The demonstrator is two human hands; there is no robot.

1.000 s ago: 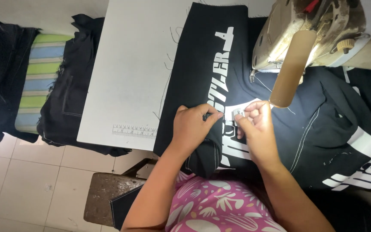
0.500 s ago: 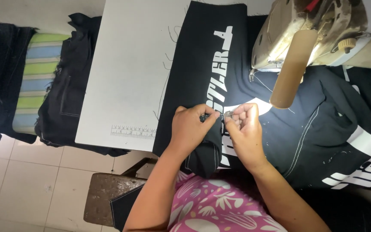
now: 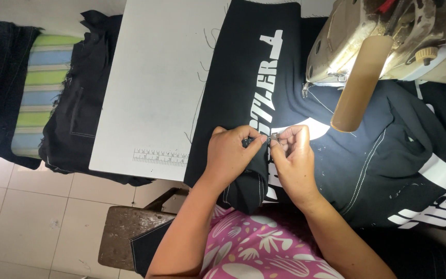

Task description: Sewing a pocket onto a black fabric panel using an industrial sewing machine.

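At the bottom of the frame a pink sleeve with white leaf shapes [image 3: 249, 253] leads up into both forearms. The left hand [image 3: 229, 155], just left of centre, is closed with thumb and fingers pinching a fold of the black garment [image 3: 378, 165]. The right hand [image 3: 294, 155], touching it at the fingertips, pinches a small metal piece, seemingly a zipper pull, right at that fold; it is too small to tell for sure.

The garment lies across the centre and right of the frame, draped over the near edge of the white table [image 3: 156, 77] and spreading toward the lower right. It looks soft and limp, light enough to lift with two fingers, and likely to sag and slide off the smooth top unless part of it stays flat. The stitched seams and the folded edge probably give the firmest hold; the white printed lettering [image 3: 269, 77] may be slightly stiffer and tackier.

Farther up, at the upper right, stands a sewing machine [image 3: 378, 36] with a tan cone of thread [image 3: 360, 82]. At the far left, dark cloth pieces [image 3: 73, 113] hang beside a striped cushion [image 3: 40, 93].
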